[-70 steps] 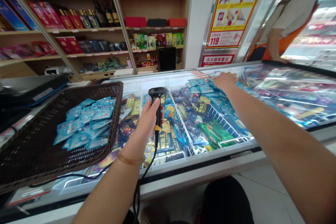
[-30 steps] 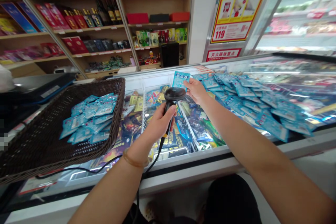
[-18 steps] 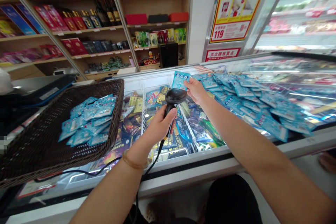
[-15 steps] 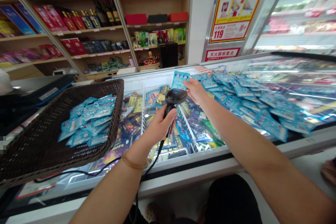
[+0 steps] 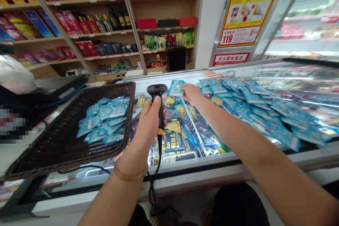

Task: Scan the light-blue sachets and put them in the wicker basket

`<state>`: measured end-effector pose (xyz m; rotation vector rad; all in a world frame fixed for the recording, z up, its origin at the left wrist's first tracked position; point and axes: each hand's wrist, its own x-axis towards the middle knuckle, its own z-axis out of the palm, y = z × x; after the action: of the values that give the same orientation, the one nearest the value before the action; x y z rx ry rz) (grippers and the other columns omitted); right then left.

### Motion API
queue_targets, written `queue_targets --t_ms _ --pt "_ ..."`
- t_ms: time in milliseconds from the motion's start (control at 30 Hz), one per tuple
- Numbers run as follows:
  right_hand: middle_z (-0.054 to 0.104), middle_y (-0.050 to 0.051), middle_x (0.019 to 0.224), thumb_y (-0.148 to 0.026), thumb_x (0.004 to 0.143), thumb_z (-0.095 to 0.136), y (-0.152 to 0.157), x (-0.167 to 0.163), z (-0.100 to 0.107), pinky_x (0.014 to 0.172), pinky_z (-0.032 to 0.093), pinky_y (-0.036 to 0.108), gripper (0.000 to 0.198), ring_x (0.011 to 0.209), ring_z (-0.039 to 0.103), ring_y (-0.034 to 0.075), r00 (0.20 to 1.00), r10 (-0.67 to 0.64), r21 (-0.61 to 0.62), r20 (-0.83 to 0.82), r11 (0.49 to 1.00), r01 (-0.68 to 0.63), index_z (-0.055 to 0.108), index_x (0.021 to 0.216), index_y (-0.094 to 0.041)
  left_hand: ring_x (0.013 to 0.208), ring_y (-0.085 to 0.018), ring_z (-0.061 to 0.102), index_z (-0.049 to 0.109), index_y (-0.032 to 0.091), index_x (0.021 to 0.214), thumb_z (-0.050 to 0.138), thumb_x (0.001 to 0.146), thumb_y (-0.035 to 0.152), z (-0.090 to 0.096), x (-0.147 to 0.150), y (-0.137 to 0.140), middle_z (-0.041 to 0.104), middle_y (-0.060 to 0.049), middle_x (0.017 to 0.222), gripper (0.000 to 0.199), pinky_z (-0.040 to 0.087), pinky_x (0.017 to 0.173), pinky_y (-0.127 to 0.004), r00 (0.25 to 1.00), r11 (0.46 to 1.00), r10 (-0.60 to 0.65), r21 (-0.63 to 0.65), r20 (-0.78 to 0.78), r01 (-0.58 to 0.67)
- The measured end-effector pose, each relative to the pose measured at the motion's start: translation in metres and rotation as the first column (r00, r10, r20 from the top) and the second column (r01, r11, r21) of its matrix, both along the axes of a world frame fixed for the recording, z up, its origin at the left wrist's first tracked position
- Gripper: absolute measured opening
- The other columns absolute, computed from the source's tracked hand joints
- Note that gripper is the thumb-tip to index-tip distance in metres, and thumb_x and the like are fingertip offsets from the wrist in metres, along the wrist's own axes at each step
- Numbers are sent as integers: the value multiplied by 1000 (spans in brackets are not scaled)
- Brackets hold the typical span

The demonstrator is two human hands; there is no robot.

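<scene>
My left hand is wrapped around the handle of a black corded barcode scanner, held upright above the glass-topped freezer. Just right of the scanner head, my right hand pinches one blue packet by its right edge. A large heap of similar blue packets spreads over the freezer top to the right. More blue packets lie piled in a dark brown wicker basket on the left.
Below the glass, the freezer holds colourful bagged goods in white wire dividers. The scanner's black cable hangs over the front edge. Shelves of boxes and bottles stand behind, beside a fire-safety poster.
My left hand has moved the scanner left, away from the packet, and turned it more upright. My right hand still holds the packet, now a little lower in view. The camera has shifted slightly.
</scene>
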<state>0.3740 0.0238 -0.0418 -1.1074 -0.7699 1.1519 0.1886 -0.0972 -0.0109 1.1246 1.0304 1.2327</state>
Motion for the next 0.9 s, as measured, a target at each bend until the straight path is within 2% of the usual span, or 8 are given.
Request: queue_targets --t_ms 133,233,300,433,533,667,767,900 --pt "55 -5 57 -7 82 65 24 -76 36 73 57 29 18 56 57 10 983 181 32 -23 983 -180 52 73 -18 44 -8 50 54 19 84 63 82 56 27 -47 -2 56 2 66 38 40 37 -20 973 973 229 7 32 -229" --pt "61 -2 64 -9 82 65 33 -138 58 79 57 32 14 65 63 12 926 378 -1 0 926 -378 55 79 -18 42 -8 49 54 19 81 63 82 56 34 -84 -3 55 3 62 39 39 36 -20 928 928 372 -15 15 -371" --pt "66 1 74 -10 80 66 33 -169 66 86 55 34 11 76 66 15 877 466 -44 117 884 -465 59 83 -18 43 -8 50 54 19 81 64 81 56 33 -104 -3 56 2 63 38 40 36 -19 894 894 448 -1 22 -448" --pt "72 6 97 -15 77 70 30 -188 61 96 50 38 21 100 67 22 817 415 3 401 891 -454 65 97 -16 46 -8 51 54 19 81 63 82 53 27 -127 -1 58 2 69 35 43 38 -20 851 851 521 38 67 -524" --pt "70 11 120 -20 76 72 29 -167 45 103 47 43 48 115 64 27 809 322 11 492 927 -376 62 123 -15 46 -8 51 54 19 80 62 85 49 25 -125 2 58 1 69 31 43 38 -20 849 851 523 12 72 -525" --pt "51 19 148 -25 80 69 32 -104 16 110 42 43 75 134 53 28 762 172 -29 624 980 -198 42 149 -13 44 -8 50 53 19 80 59 86 47 24 -98 6 56 3 65 29 40 37 -20 900 905 424 -26 101 -424" --pt "43 21 154 -25 86 61 31 -39 -2 115 37 40 71 142 45 27 641 45 -22 766 999 -44 37 151 -8 44 -8 49 52 19 82 62 84 47 22 -67 10 56 3 66 30 39 37 -19 944 952 306 -25 122 -305" --pt "46 23 151 -26 86 58 19 53 -17 119 31 41 68 142 44 30 403 -123 49 907 981 189 40 149 -5 44 -8 50 51 20 81 65 82 49 17 -22 20 55 3 66 33 38 37 -19 979 986 164 -34 119 -161"
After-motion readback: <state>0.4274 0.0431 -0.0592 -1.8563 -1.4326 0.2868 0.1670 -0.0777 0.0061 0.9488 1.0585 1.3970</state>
